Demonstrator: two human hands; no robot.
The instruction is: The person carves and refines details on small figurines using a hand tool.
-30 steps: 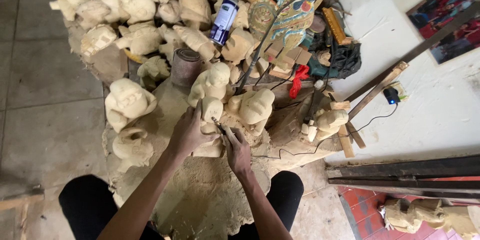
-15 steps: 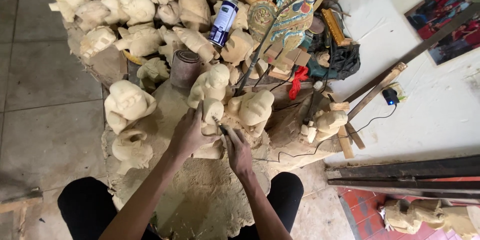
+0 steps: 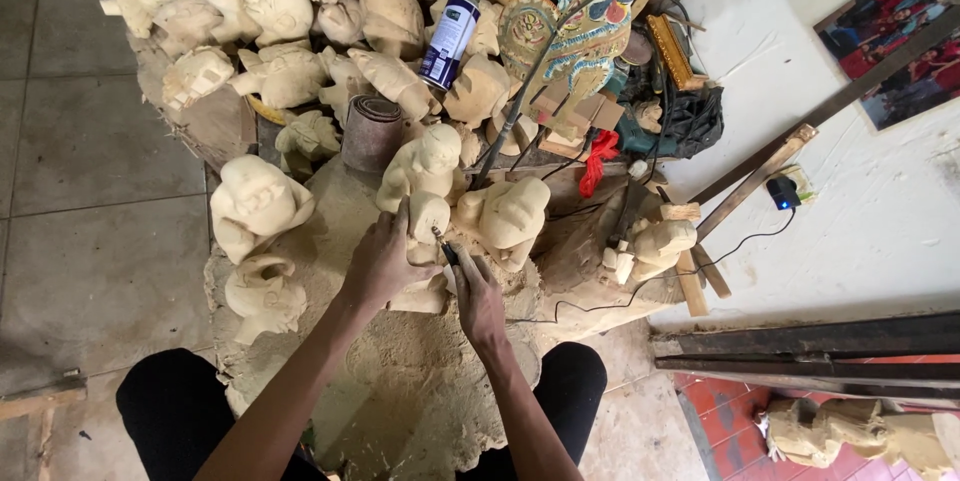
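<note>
Gripping a pale wooden figure [image 3: 428, 226], left hand [image 3: 380, 261] fingers wrapped round it; right hand [image 3: 478, 303] fingers closed on a thin tool [image 3: 443, 244].

Body only, placed against the heap of wood shavings [image 3: 420, 391] in front of the person:

- Both forearms bare, no sleeves in view anywhere along them up to the bottom edge of the frame.
- left hand [image 3: 380, 266] at the far end of the heap: bare, no glove. No ring or watch that I can make out.
- right hand [image 3: 478, 303] just right of it: bare too, wrist bare, no strap or band visible.
- Legs in plain black trousers, matte fabric, no print or seams readable. One knee on each side of the heap, left and right.
- Feet and torso out of frame, can't tell footwear or top.
</note>
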